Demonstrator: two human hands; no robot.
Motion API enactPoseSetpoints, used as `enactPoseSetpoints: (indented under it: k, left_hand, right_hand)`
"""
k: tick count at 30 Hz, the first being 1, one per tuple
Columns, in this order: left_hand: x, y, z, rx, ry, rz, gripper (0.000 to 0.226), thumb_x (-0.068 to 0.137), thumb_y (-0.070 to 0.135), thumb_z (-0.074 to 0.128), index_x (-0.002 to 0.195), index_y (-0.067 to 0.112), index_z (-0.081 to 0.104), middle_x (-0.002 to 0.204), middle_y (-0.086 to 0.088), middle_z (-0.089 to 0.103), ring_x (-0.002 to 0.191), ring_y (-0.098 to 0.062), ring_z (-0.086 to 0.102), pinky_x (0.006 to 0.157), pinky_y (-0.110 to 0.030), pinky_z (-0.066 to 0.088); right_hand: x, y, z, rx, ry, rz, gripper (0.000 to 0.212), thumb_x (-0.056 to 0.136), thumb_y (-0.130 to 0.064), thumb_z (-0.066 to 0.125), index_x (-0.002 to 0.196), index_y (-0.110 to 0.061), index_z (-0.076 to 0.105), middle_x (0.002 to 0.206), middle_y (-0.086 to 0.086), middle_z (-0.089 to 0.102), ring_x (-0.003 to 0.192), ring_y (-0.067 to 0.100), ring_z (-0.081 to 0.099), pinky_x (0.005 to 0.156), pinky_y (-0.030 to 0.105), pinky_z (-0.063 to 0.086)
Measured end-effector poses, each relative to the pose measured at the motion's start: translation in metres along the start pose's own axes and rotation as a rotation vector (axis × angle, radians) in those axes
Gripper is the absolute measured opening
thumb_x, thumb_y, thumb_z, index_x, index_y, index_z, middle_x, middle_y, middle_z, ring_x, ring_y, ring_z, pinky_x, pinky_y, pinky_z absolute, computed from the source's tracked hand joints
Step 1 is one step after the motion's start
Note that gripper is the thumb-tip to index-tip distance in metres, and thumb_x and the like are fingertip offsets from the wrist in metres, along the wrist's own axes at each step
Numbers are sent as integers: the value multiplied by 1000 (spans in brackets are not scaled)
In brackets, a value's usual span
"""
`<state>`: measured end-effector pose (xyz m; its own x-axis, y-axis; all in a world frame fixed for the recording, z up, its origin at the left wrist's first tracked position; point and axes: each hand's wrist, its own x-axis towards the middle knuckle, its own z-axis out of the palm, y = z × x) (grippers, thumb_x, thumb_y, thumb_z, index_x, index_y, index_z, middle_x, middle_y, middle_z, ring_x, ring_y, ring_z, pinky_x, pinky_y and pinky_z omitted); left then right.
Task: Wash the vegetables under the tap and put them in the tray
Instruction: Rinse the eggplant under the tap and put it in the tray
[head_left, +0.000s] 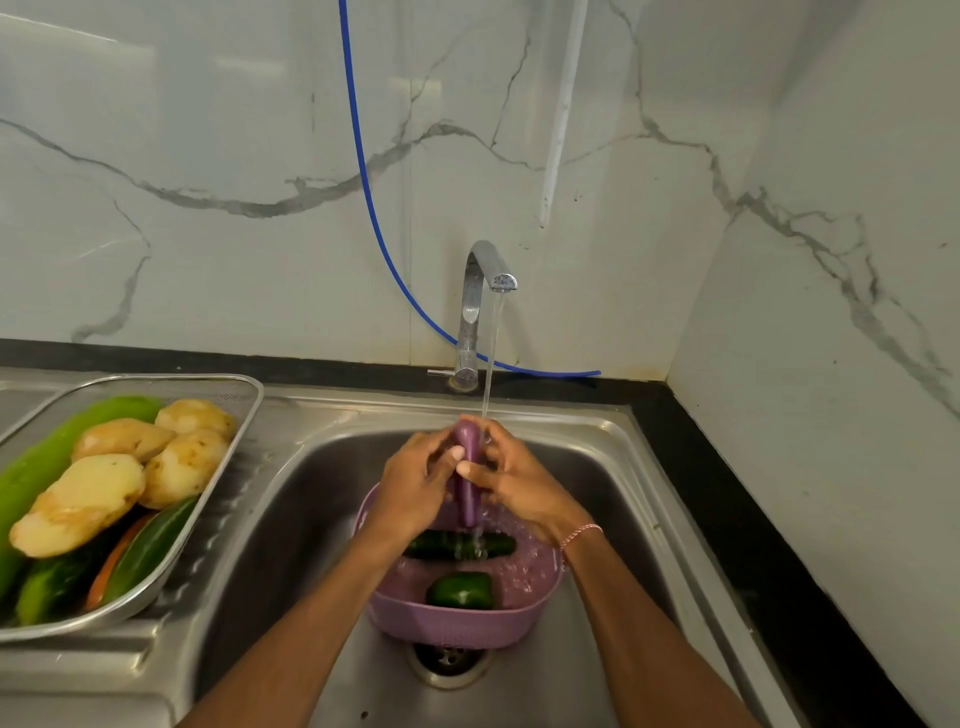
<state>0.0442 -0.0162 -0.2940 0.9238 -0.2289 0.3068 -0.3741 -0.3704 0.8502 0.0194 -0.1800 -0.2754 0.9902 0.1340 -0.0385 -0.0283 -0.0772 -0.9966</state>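
A long purple eggplant (469, 478) stands nearly upright under the running tap (480, 306), above the pink basket (457, 626) in the sink. My left hand (413, 483) grips it from the left and my right hand (511, 478) grips it from the right. Water runs down it into the basket. In the basket lie a cucumber (462, 545) and a green pepper (460, 592). The metal mesh tray (228, 431) on the left drainboard holds several potatoes (83, 499), a long green gourd (47, 457), cucumbers (150, 551) and a carrot (111, 561).
The steel sink (311, 509) has its drain (448, 660) just in front of the basket. A blue hose (374, 218) hangs down the marble wall behind the tap. A black counter edge (727, 499) borders the sink on the right.
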Motion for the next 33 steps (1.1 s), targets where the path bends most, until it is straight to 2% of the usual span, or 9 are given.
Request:
enactPoseSetpoints:
  k: [2,4,7,9,13,17,21,26,33]
  left_hand:
    - [-2,2,3,44,-62,18,33,108,23,49,138,24,65,115,1,60,108,-13,60,99,-29,49]
    - [-3,3,4,72,-93,30,34,109,23,48,139,27,63,112,5,54,110,-12,54,100,-27,45]
    - [-2,2,3,54,-87,38,31,107,20,52,135,28,64,116,4,51,108,-5,54,96,-15,45]
    - [0,2,1,-73,-82,-6,27,104,14,58,124,29,68,119,3,53,103,-10,63,91,-23,55]
    - [-4,1,-1,-149,-248,-78,34,93,12,74,122,25,61,121,2,67,98,-6,72,82,-23,59]
    - [-6,-3,2,-87,-304,-57,67,82,17,86,131,20,41,119,5,68,106,-6,71,91,-28,59]
    - [-4,-7,-3,-8,-280,-79,69,85,4,81,132,24,35,118,17,63,111,-3,65,86,-17,57]
    - [-2,-14,-2,45,-282,-95,69,84,0,80,127,25,31,120,14,64,114,-9,66,100,-34,58]
    - [-3,-11,3,41,-313,-91,81,88,3,77,148,23,28,138,6,55,123,-12,59,108,-37,52]
  right_hand:
    - [5,3,6,99,-27,25,75,102,-3,63,158,-45,36,146,9,58,135,27,59,108,53,55]
    - [7,5,9,127,2,46,73,105,-3,58,159,-46,32,147,11,56,136,28,58,109,55,53]
    - [6,4,12,1,68,45,40,109,-18,54,143,-38,48,138,7,61,129,23,61,112,50,51]
    - [7,5,11,-97,141,23,18,111,-29,49,128,-32,57,126,3,66,119,18,64,108,40,53]
    - [7,6,15,-143,240,-16,26,112,-40,43,109,-23,62,105,2,69,97,13,68,84,26,54]
    - [6,5,19,-78,171,10,25,113,-39,41,123,-24,58,121,6,69,112,18,70,91,30,61]
    - [5,4,18,-9,71,5,24,108,-27,58,132,-30,61,128,2,70,120,17,68,101,34,59]
    - [-1,1,10,-10,59,-100,40,93,-6,77,132,-12,70,122,3,77,115,15,73,101,31,59]
    - [2,8,2,-25,125,-70,60,84,-18,88,138,-27,63,128,4,74,119,18,71,105,46,58]
